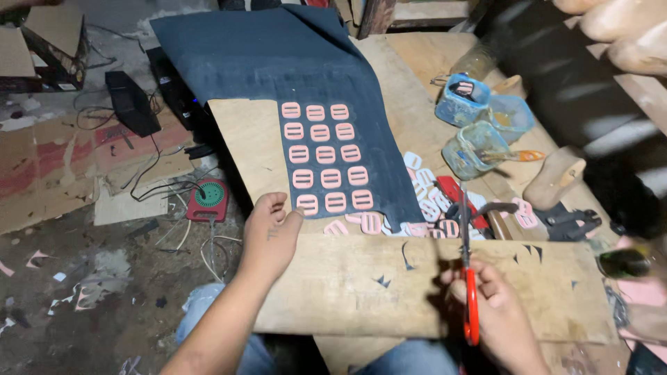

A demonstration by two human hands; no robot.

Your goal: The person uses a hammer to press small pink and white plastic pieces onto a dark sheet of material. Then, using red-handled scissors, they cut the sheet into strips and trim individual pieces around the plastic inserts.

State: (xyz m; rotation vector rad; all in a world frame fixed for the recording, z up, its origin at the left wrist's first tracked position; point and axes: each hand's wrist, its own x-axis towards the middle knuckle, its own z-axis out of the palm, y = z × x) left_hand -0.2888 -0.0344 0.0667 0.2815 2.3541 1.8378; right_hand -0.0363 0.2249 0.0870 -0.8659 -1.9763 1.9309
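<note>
Here, left hand [269, 236] flat, fingers spread, pressing edge of dark blue sheet [278, 62] bearing rows of pink buckle pieces [325, 154] on wooden tabletop [361, 285]; right hand [497, 316] clenched around red-handled scissors [468, 278], blades pointing up toward loose pink pieces [431, 205]; blue glue tubs [479, 111] beyond

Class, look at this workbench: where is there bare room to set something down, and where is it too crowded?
Free: the pale wooden plank between left hand and right hand, which grips orange-handled scissors; also the dark blue sheet above the pink buckle grid. Crowded: loose buckles and blue plastic cups on the right.
</note>
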